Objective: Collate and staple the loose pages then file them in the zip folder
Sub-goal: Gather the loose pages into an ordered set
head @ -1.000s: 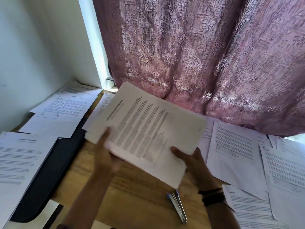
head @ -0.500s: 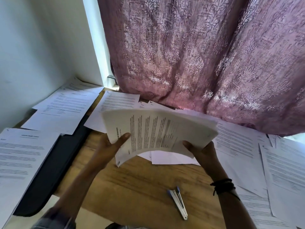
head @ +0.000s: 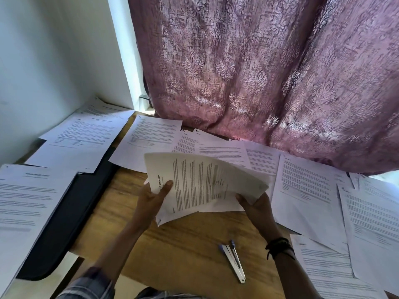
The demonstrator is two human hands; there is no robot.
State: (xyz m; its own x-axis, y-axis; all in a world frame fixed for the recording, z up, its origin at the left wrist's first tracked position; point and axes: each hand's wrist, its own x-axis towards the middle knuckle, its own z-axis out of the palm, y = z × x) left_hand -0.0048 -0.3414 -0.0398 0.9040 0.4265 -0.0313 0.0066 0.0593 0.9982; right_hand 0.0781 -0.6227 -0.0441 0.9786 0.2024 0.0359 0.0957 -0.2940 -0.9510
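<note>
Head view: both hands hold the stack of pages (head: pixel 205 184) in the air above the wooden table (head: pixel 172 244), in the centre of the frame.

1. Orientation. The stack's long axis runs left to right, from hand to hand. The printed lines run vertically in the view, and the heading sits along the left short edge, so the top of the page points left. The printed face is tilted toward the camera, and the right part bows upward.
2. Left hand (head: pixel 151 199). It grips the left short edge, with the thumb pressed on the printed face beside the heading (the other fingers are hidden behind the paper).
3. Right hand (head: pixel 257 210). It grips the lower right corner from beneath, with the fingers curled under the sheets. A dark wristband (head: pixel 279 247) sits on this wrist.
4. Stapler (head: pixel 233 261). It lies on the bare wood just left of the right forearm, with its long axis running from upper left to lower right.
5. Zip folder (head: pixel 71 212). This black folder lies along the left side of the table and is partly covered by loose pages (head: pixel 82 139).

More loose pages lie along the far edge and on the right side of the table, below a mauve curtain (head: pixel 259 72).
</note>
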